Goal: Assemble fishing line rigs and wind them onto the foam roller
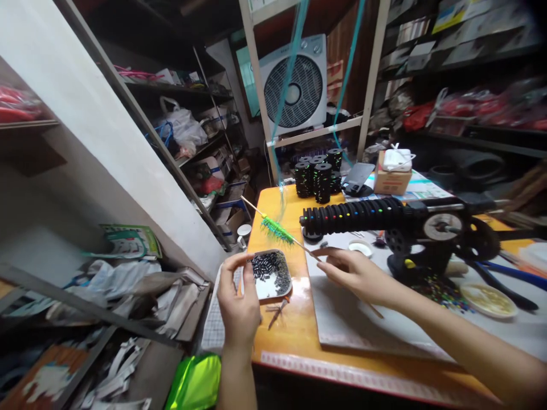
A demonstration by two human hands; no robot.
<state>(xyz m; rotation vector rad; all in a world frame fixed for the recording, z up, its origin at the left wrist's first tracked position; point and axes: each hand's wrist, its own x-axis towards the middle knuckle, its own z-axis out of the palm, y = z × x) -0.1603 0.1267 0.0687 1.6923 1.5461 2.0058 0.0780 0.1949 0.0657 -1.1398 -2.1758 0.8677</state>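
Note:
My right hand (352, 270) pinches a thin wooden stick (307, 250) between thumb and fingers. Around the stick's upper part sits a bright green, bristly sleeve with bluish strands (277, 230); the stick slants up to the left. At the left rim of a small white tray (269, 293), my left hand (240, 293) has its thumb and forefinger curled together. What lies between those fingertips, if anything, is hidden. Short black tubes (265, 265) and tiny greyish pieces fill part of the tray. A brownish pointed tool (277, 313) lies just in front of it.
A black ribbed roller with coloured dots (354, 215) juts from a machine (442, 228) on the right. Stacked black spools (320, 179) stand at the table's back. Coloured beads (444, 293), a shallow dish (489, 300) and blue-handled pliers (513, 273) lie right.

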